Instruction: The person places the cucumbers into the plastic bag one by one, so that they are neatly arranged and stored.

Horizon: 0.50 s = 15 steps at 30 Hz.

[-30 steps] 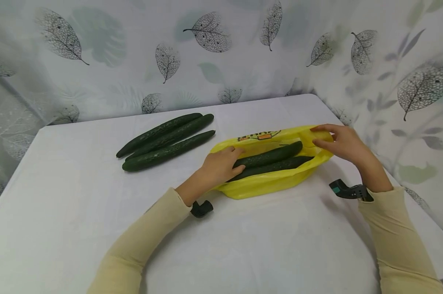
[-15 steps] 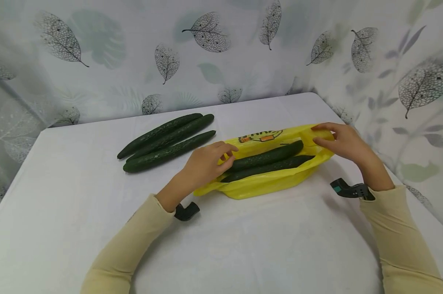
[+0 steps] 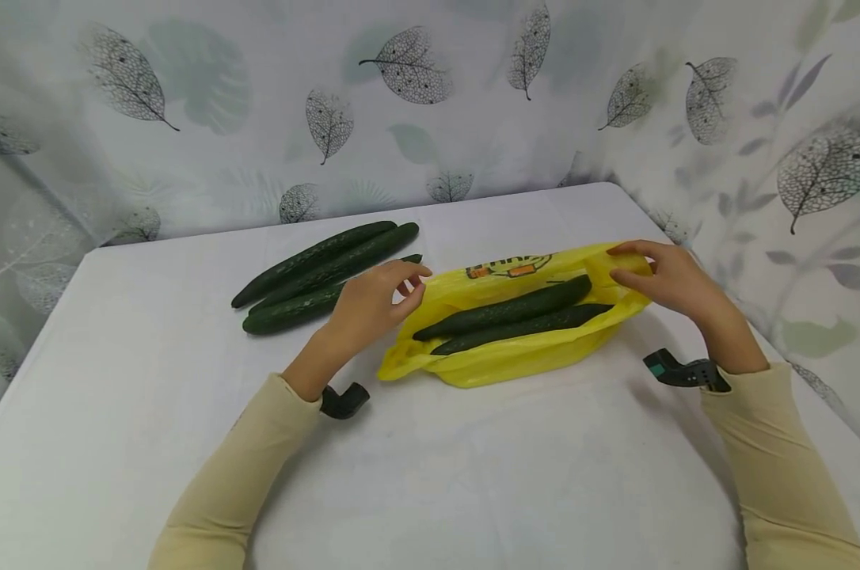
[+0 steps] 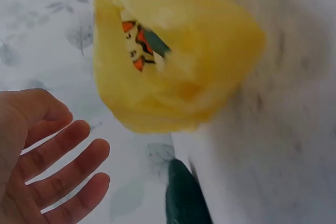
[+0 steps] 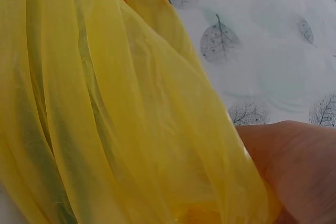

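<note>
A yellow plastic bag (image 3: 515,368) lies on its side with its mouth spread, and two cucumbers (image 3: 508,309) rest inside it. My right hand (image 3: 668,277) pinches the bag's edge at its right end; in the right wrist view the yellow film (image 5: 131,129) hides most of the fingers. My left hand (image 3: 373,301) hovers left of the bag, in front of the loose cucumbers (image 3: 287,309). In the left wrist view its fingers (image 4: 73,166) are spread and loosely bent, holding nothing, apart from the bag (image 4: 178,87).
Three cucumbers lie side by side at the back of the white table (image 3: 138,380), one partly covered by the left hand. Behind and to the right hangs a leaf-patterned cloth (image 3: 223,103). A dark wrist camera (image 3: 344,401) sits under the left wrist, another (image 3: 683,372) by the right.
My left hand has let go of a cucumber inside the bag and moved out to the left, towards the loose cucumbers. My right hand has stayed at the bag's right edge.
</note>
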### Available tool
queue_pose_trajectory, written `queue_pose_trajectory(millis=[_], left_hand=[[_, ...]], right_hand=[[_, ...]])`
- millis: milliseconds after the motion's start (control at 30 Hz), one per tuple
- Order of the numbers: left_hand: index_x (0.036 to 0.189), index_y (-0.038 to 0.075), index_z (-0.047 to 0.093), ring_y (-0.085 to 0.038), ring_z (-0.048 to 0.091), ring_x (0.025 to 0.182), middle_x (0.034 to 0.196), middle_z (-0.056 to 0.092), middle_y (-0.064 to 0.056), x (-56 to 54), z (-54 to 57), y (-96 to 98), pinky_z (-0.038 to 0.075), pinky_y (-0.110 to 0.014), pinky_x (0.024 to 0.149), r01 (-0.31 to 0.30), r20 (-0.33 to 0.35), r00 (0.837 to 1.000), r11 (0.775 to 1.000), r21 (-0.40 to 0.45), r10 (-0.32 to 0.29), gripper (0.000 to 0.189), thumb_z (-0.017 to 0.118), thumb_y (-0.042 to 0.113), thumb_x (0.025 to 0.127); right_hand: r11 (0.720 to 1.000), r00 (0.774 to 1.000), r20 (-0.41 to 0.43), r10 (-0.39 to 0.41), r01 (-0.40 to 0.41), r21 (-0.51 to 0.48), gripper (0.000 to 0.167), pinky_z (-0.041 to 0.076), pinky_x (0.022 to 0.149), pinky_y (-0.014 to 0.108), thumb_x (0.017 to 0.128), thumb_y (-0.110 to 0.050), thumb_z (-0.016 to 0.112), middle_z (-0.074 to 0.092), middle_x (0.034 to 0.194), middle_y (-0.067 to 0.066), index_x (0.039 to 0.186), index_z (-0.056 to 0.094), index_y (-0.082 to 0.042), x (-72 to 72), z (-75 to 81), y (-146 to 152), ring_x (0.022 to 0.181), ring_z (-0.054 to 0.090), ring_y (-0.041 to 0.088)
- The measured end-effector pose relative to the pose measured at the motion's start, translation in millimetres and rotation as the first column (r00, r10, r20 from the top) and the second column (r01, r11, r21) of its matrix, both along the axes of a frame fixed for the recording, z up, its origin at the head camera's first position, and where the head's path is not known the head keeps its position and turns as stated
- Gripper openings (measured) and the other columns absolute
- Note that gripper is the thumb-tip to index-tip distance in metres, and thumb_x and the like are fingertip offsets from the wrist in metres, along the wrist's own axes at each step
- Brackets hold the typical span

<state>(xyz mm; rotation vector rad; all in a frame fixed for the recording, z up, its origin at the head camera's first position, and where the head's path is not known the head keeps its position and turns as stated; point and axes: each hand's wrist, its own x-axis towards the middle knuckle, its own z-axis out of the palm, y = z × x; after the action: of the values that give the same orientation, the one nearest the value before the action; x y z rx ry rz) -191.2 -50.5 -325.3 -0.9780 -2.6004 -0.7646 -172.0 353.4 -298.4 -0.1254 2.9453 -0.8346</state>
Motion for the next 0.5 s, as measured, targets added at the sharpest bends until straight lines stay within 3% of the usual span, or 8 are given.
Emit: queue_pose_trajectory(millis=[233, 500], left_hand=[[0.118, 0.008, 0.069, -0.022, 0.065, 0.089, 0.103, 0.069, -0.007, -15.5, -13.1, -21.5, 0.052, -0.035, 0.065, -0.086, 0.050, 0.995, 0.996, 0.039, 0.085, 0.024, 0.059, 0.016, 0.097], [0.121, 0.008, 0.067, -0.024, 0.063, 0.094, 0.107, 0.067, -0.008, -28.1, -18.4, -39.7, 0.052, -0.039, 0.069, -0.163, 0.094, 0.982, 0.987, 0.002, 0.162, 0.027, 0.059, 0.018, 0.097]], right_hand=[[1.000, 1.000, 0.004, 0.003, -0.003, 0.009, 0.053, 0.046, 0.086, 0.058, 0.099, -0.031, 0.057, 0.038, 0.144, 0.033, 0.138, 0.048, 0.004, 0.1, -0.1, -3, 0.117, 0.044, 0.055], [1.000, 1.000, 0.023, -0.001, 0.002, -0.030, 0.053, 0.041, 0.092, 0.062, 0.100, -0.031, 0.056, 0.036, 0.146, 0.032, 0.139, 0.046, 0.003, -0.4, -1.6, -2, 0.121, 0.039, 0.053]])
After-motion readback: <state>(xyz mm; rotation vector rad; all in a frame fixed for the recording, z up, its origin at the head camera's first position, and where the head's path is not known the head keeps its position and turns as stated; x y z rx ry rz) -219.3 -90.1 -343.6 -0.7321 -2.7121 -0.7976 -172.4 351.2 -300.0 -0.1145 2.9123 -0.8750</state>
